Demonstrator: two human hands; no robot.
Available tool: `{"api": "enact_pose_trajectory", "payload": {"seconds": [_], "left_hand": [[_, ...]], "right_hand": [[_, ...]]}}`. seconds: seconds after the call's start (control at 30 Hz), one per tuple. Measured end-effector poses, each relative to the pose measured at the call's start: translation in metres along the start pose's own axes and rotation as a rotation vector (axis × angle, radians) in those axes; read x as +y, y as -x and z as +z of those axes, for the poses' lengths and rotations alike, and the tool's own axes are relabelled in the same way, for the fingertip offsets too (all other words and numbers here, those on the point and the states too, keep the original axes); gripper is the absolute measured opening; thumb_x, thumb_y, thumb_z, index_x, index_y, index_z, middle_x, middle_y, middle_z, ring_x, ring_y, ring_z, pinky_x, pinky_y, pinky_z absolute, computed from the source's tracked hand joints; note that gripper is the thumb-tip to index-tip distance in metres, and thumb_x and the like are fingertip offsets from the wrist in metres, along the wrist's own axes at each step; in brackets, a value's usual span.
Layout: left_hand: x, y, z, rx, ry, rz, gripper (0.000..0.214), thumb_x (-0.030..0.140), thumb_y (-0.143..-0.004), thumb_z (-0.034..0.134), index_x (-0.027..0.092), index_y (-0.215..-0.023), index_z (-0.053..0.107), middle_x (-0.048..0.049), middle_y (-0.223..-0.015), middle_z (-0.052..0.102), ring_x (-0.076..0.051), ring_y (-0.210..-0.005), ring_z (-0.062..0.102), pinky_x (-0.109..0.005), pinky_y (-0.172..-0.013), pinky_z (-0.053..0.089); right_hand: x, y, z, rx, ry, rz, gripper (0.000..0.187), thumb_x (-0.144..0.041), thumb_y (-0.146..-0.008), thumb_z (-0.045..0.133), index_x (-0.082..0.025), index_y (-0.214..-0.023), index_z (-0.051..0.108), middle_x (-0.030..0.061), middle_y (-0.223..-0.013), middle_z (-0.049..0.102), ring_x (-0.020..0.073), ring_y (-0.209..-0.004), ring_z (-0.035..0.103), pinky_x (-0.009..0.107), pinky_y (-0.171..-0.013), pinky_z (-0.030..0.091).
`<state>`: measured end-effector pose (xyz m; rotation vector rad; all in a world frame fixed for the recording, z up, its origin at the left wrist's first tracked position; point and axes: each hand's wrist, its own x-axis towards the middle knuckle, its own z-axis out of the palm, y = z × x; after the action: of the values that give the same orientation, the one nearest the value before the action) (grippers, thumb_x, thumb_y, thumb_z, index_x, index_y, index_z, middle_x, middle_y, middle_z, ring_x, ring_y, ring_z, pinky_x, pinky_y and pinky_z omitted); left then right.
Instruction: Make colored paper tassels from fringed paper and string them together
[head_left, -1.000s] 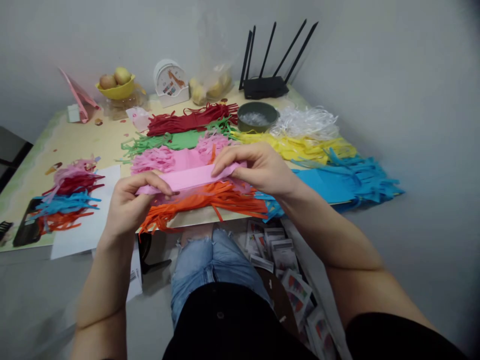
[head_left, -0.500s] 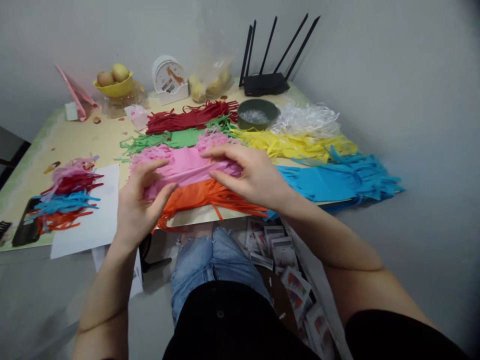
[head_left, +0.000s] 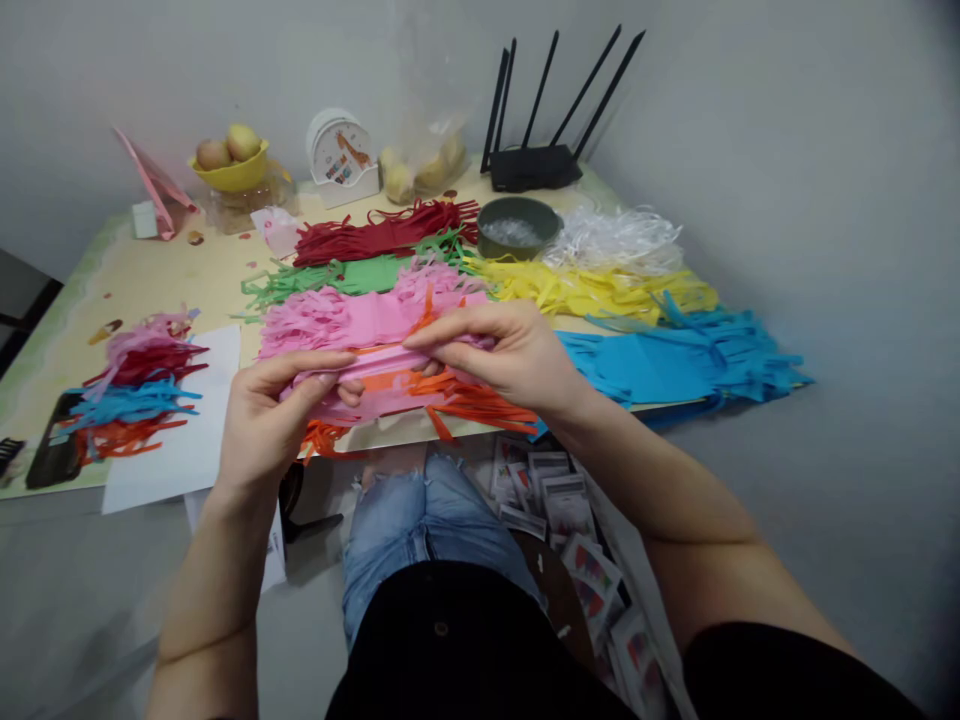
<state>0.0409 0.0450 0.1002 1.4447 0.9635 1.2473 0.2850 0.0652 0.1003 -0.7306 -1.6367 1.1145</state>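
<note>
A strip of pink fringed tissue paper (head_left: 381,361) is stretched between my two hands. My left hand (head_left: 281,405) pinches its left end between thumb and fingers. At the other end, my right hand (head_left: 499,355) pinches it the same way. Below the strip lies a stack of orange fringed paper (head_left: 450,390), partly covered by pink. Just behind my hands is a stack of pink fringed paper (head_left: 367,318). Green fringed paper (head_left: 367,275) and dark red fringed paper (head_left: 382,235) lie farther back.
To the right are blue fringed paper (head_left: 652,362), yellow fringed paper (head_left: 600,290), white strands (head_left: 622,238) and a dark green bowl (head_left: 517,225). A router (head_left: 534,168) stands behind. At left, small tassels (head_left: 139,400) lie on white paper (head_left: 202,440) beside a phone (head_left: 52,450).
My fingers, loosely curved before, now pinch the pink strip at both ends. The strip has come nearer to me, over the orange paper, and is gathered narrower.
</note>
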Motion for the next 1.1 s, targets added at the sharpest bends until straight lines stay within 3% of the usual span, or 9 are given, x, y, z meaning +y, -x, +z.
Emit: {"api": "enact_pose_trajectory", "payload": {"seconds": [0.23, 0.33, 0.43, 0.53, 0.63, 0.7, 0.8, 0.97, 1.1], "left_hand": [[-0.0022, -0.0019, -0.0012, -0.028, -0.042, 0.08, 0.008, 0.021, -0.085, 0.072, 0.02, -0.083, 0.08, -0.0044, -0.077, 0.075, -0.016, -0.071, 0.07, -0.03, -0.076, 0.059], [-0.0008, -0.0005, -0.0002, -0.038, -0.189, 0.177, 0.013, 0.025, -0.088, 0.07, 0.019, -0.078, 0.076, -0.0047, -0.075, 0.073, -0.016, -0.071, 0.068, -0.03, -0.073, 0.056], [-0.0001, 0.0006, 0.0026, 0.027, -0.395, 0.233, 0.021, 0.024, -0.087, 0.073, 0.018, -0.069, 0.064, -0.0011, -0.069, 0.068, -0.012, -0.065, 0.063, -0.024, -0.065, 0.051], [-0.0012, 0.001, 0.0052, 0.083, -0.5, 0.255, 0.02, 0.027, -0.084, 0.077, 0.019, -0.078, 0.06, 0.0004, -0.074, 0.068, -0.011, -0.065, 0.064, -0.022, -0.064, 0.051], [-0.0016, 0.0012, 0.0058, 0.062, -0.613, 0.264, 0.014, 0.028, -0.087, 0.075, 0.02, -0.094, 0.067, -0.0017, -0.087, 0.073, -0.013, -0.071, 0.069, -0.023, -0.069, 0.053], [-0.001, 0.0016, 0.0055, 0.037, -0.675, 0.261, 0.008, 0.027, -0.089, 0.073, 0.02, -0.092, 0.07, -0.0022, -0.085, 0.074, -0.014, -0.073, 0.071, -0.024, -0.07, 0.054], [-0.0009, 0.0027, 0.0046, 0.015, -0.583, 0.226, 0.007, 0.025, -0.089, 0.072, 0.019, -0.087, 0.07, -0.0026, -0.081, 0.076, -0.014, -0.073, 0.073, -0.023, -0.07, 0.056], [-0.0025, 0.0038, 0.0032, 0.014, -0.24, 0.054, 0.015, 0.027, -0.087, 0.076, 0.019, -0.099, 0.078, -0.005, -0.081, 0.079, -0.017, -0.074, 0.077, -0.027, -0.073, 0.063], [-0.0038, 0.0024, 0.0038, 0.019, -0.039, -0.057, 0.013, 0.024, -0.083, 0.078, 0.022, -0.094, 0.082, -0.0045, -0.078, 0.079, -0.017, -0.069, 0.075, -0.028, -0.069, 0.064]], "right_hand": [[0.0051, -0.0036, -0.0035, -0.02, 0.002, 0.014, 0.017, -0.021, -0.081, 0.068, -0.017, -0.089, 0.083, 0.0048, -0.082, 0.079, 0.0126, -0.071, 0.073, 0.021, -0.065, 0.058], [0.0036, -0.0043, -0.003, -0.03, 0.075, 0.021, 0.018, -0.032, -0.082, 0.073, -0.016, -0.084, 0.082, 0.0055, -0.079, 0.078, 0.0138, -0.069, 0.071, 0.023, -0.065, 0.057], [0.0005, -0.0025, 0.0001, 0.031, 0.249, -0.035, 0.016, -0.029, -0.083, 0.073, -0.017, -0.089, 0.08, 0.0048, -0.088, 0.079, 0.0155, -0.078, 0.071, 0.026, -0.072, 0.056], [-0.002, 0.001, 0.0032, 0.067, 0.404, -0.081, 0.023, -0.021, -0.085, 0.069, -0.019, -0.106, 0.078, 0.0053, -0.105, 0.079, 0.0171, -0.091, 0.072, 0.029, -0.083, 0.055], [-0.0027, 0.0034, 0.0039, 0.039, 0.461, -0.067, 0.016, -0.018, -0.087, 0.065, -0.017, -0.096, 0.077, 0.0052, -0.096, 0.079, 0.0163, -0.086, 0.072, 0.028, -0.082, 0.053], [-0.0025, 0.0036, 0.0033, 0.034, 0.454, -0.055, 0.011, -0.018, -0.085, 0.066, -0.015, -0.089, 0.076, 0.0044, -0.089, 0.078, 0.0157, -0.081, 0.071, 0.027, -0.077, 0.052], [-0.002, 0.0029, 0.0027, 0.008, 0.323, -0.009, 0.009, -0.018, -0.084, 0.067, -0.015, -0.089, 0.073, 0.0035, -0.085, 0.077, 0.0147, -0.077, 0.071, 0.026, -0.074, 0.054], [0.0016, 0.002, 0.0026, -0.058, 0.027, 0.094, 0.019, -0.023, -0.088, 0.066, -0.017, -0.1, 0.079, 0.0037, -0.084, 0.079, 0.0139, -0.077, 0.075, 0.025, -0.074, 0.061], [0.0073, -0.001, -0.0003, -0.088, -0.111, 0.12, 0.015, -0.023, -0.084, 0.072, -0.019, -0.092, 0.083, 0.005, -0.085, 0.081, 0.0156, -0.08, 0.077, 0.027, -0.076, 0.064]]}}
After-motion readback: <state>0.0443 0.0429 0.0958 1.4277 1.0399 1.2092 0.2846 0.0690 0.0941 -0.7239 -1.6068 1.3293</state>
